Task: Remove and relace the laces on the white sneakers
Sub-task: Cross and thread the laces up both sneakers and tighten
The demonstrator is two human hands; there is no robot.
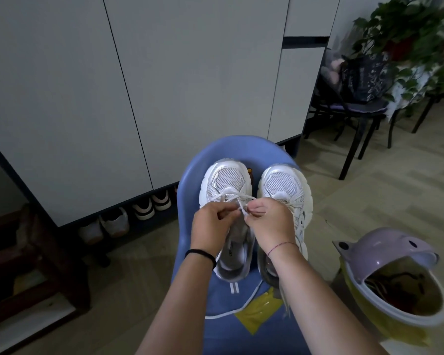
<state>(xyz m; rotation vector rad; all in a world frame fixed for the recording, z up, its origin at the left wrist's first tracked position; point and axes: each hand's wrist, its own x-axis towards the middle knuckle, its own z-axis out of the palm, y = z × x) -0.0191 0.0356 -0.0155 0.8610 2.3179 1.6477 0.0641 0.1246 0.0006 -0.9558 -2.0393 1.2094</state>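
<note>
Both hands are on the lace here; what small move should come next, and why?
Probably draw both ends taut: the left hand and right hand each pinch the lace, which seems threaded only through the toe-end holes of the left sneaker.

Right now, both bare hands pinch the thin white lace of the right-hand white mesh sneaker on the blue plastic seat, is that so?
Not quite. The head view shows the left hand and right hand pinching the thin white lace of the left-hand white mesh sneaker, not the right-hand sneaker. Both sneakers do stand on the blue plastic seat.
</note>
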